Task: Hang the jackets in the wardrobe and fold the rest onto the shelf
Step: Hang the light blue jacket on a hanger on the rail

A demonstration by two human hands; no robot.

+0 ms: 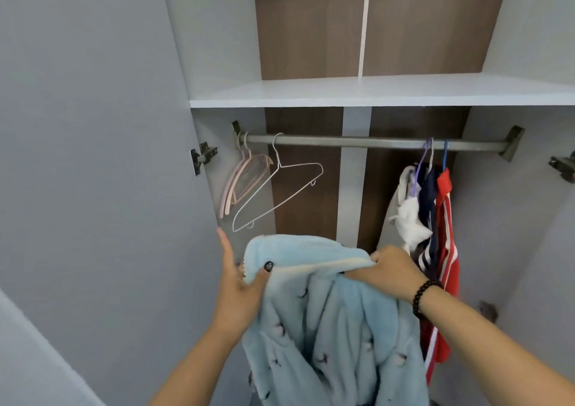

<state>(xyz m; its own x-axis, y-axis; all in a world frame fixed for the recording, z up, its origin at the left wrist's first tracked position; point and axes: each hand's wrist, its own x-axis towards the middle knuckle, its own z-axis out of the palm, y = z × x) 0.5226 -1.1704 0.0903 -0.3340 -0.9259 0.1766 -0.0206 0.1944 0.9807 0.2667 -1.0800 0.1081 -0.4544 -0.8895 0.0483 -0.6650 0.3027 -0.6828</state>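
A fluffy light-blue jacket (329, 321) with small dark marks hangs from both my hands in front of the open wardrobe. My left hand (239, 284) pinches its collar edge with the thumb while the index finger points up. My right hand (392, 270) grips the white-lined collar on the right. Above, a grey rail (357, 142) carries an empty white wire hanger (280, 188) and pink hangers (242, 181) at its left end. At the rail's right end hang a white garment (404, 216), a navy jacket (427, 200) and a red jacket (446, 250).
A white shelf (373, 90) runs above the rail. The left door (93, 156) stands open close beside my left arm. A hinge (202, 156) sits on the left side panel and another hinge (563, 166) at the right.
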